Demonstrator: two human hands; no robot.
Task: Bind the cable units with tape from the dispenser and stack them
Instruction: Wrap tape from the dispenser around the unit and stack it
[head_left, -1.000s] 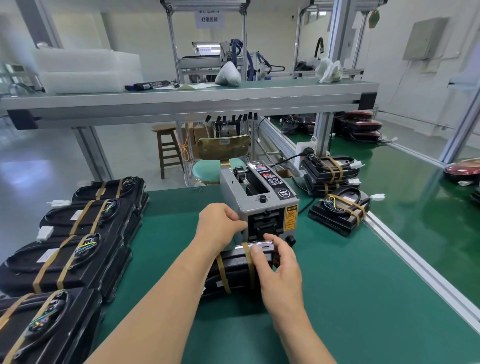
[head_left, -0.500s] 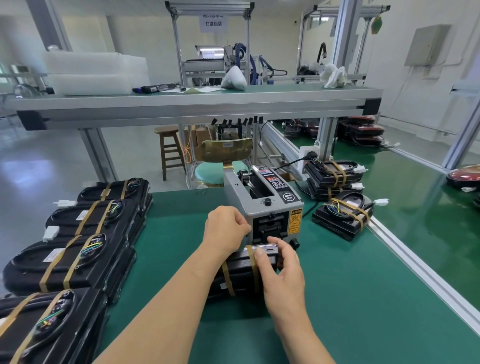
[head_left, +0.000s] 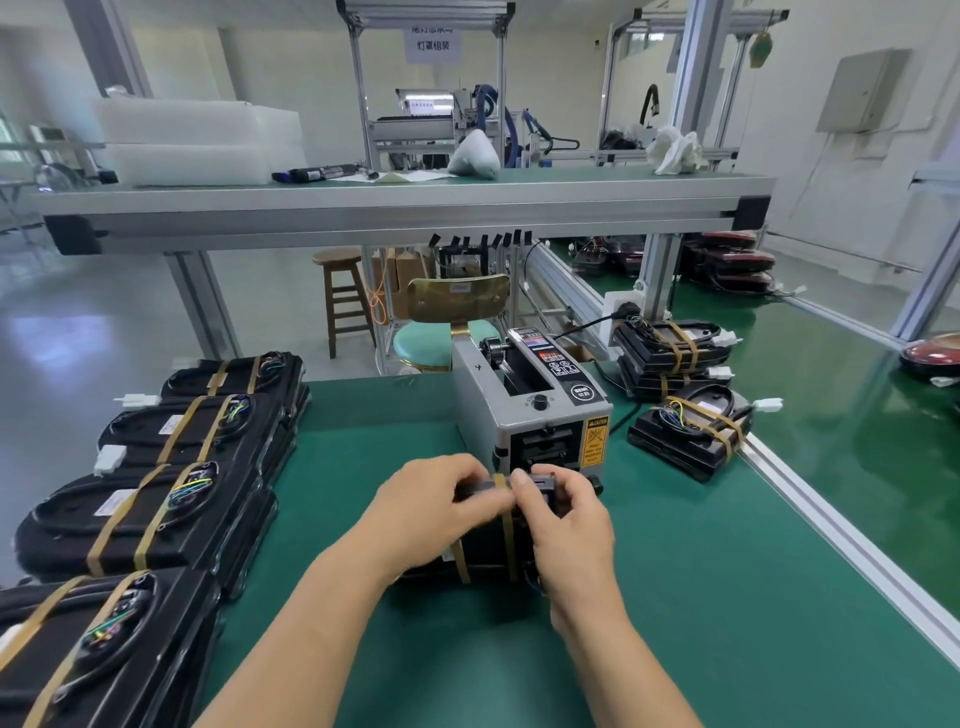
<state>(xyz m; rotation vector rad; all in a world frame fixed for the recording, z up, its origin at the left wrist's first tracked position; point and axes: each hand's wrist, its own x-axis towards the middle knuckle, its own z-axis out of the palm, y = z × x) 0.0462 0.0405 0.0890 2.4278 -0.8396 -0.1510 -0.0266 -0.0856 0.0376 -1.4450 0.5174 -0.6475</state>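
- Curls the left fingers (head_left: 465, 470) over the top edge of a black cable unit (head_left: 483, 551) and grips it there; slightly blurred.
- Pinches the same top edge with the right fingers (head_left: 522, 480), the thumb tip touching a tan tape strip (head_left: 506, 525) that runs down the unit's face.
- Brings the left hand (head_left: 431, 506) and right hand (head_left: 569, 525) close together, with both bare forearms reaching in from the bottom of the view.
- Holds the unit tipped up, its lower part down at the green table (head_left: 675, 597); shows a second tan band across it nearer the left wrist.
- Sets the unit directly in front of a grey tape dispenser (head_left: 535, 410), whose outlet faces the hands and whose front carries a yellow caution label.
- Lines the table's left edge with a row of bound units (head_left: 140, 519), black, each crossed by two tan bands, coloured wires showing on top.
- Shows a single bound unit (head_left: 691, 436) to the right of the dispenser and a small stack (head_left: 670, 348) just behind it.
- Spans the background with a raised shelf (head_left: 405, 202); beneath it, a round-seated chair (head_left: 447, 338) and a wooden stool (head_left: 343, 296) on the floor.
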